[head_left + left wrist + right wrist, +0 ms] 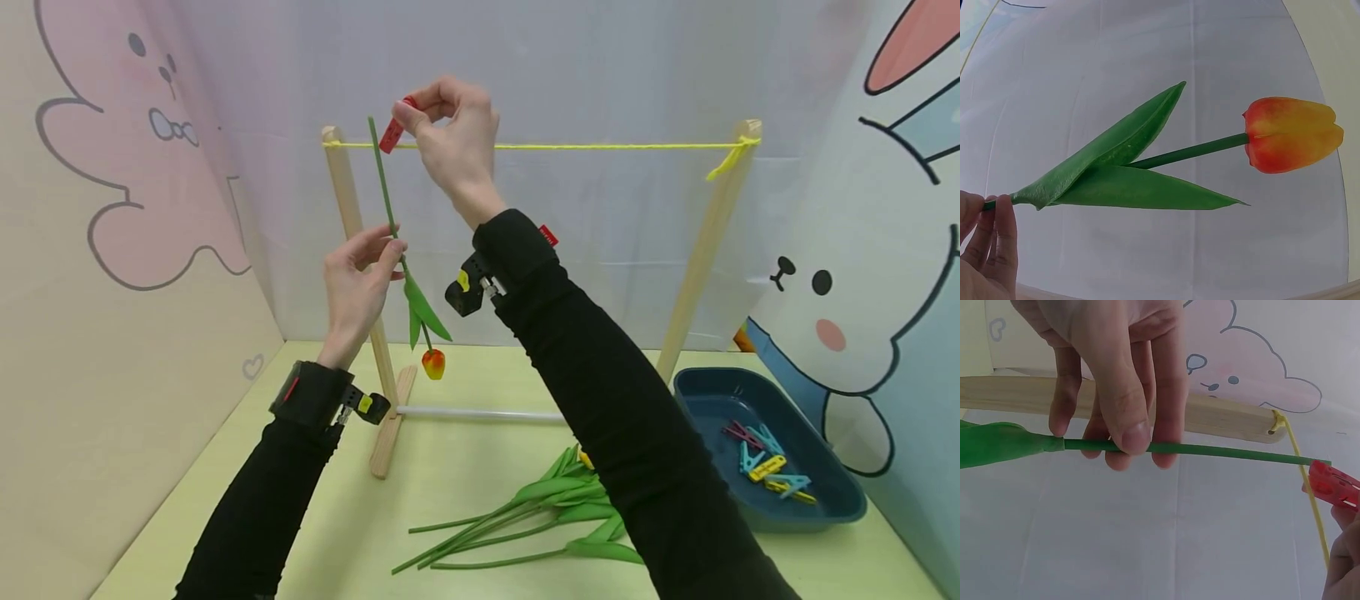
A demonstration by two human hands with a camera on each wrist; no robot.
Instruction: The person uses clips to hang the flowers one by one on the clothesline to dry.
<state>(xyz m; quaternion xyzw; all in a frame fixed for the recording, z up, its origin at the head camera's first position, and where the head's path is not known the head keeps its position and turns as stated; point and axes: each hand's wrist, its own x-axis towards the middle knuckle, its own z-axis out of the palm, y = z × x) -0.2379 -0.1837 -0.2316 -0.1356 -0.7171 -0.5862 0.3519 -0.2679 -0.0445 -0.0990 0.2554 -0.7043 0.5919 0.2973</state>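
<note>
My left hand (356,283) pinches the green stem of an artificial tulip (420,302), which hangs head down. In the left wrist view its orange-yellow bloom (1294,134) and long leaves (1147,187) show beyond the fingers. Above it, my right hand (459,137) pinches a red clothespin (392,135) at the yellow string (600,147). The right wrist view puts the clothespin's tip beside the stem's cut end, where the stem crosses the string (1316,519). Whether it clamps either one I cannot tell.
Wooden posts (697,258) hold the string, with a white bar (480,414) low between them. Several more tulips (525,508) lie on the table, partly behind my right sleeve. At right, a dark blue basin (708,392) holds several clothespins (767,467).
</note>
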